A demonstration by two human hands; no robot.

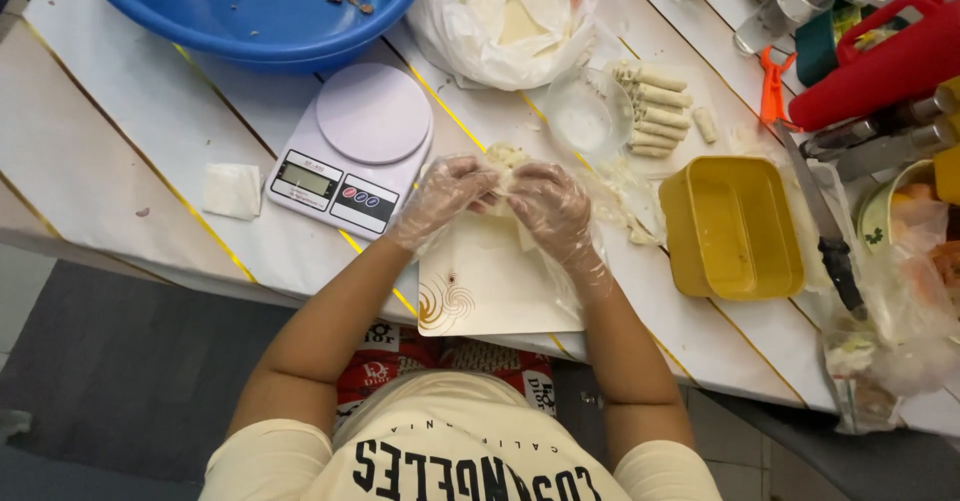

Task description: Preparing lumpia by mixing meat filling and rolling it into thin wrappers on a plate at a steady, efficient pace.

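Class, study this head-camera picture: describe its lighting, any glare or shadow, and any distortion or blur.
Head view: soft, even light with faint shadows; mild sheen on the blue basin and the plastic-gloved hands, left and right; wide-angle lens bends the table edges outward; the middle is sharp, while the wrapper between the hands blurs slightly.

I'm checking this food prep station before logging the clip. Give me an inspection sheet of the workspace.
Surface: white table with yellow stripes; pale board at the near edge.
Job's things: wrapper with filling pinched between both hands above the board.
Clutter: digital scale, blue basin, clear bowl, finished rolls, yellow tub, knife, bag of wrappers, red container.
Grippers: left hand and right hand in clear plastic gloves, closed on the wrapper.
Cables: nothing seen.
Surroundings: grey floor below.
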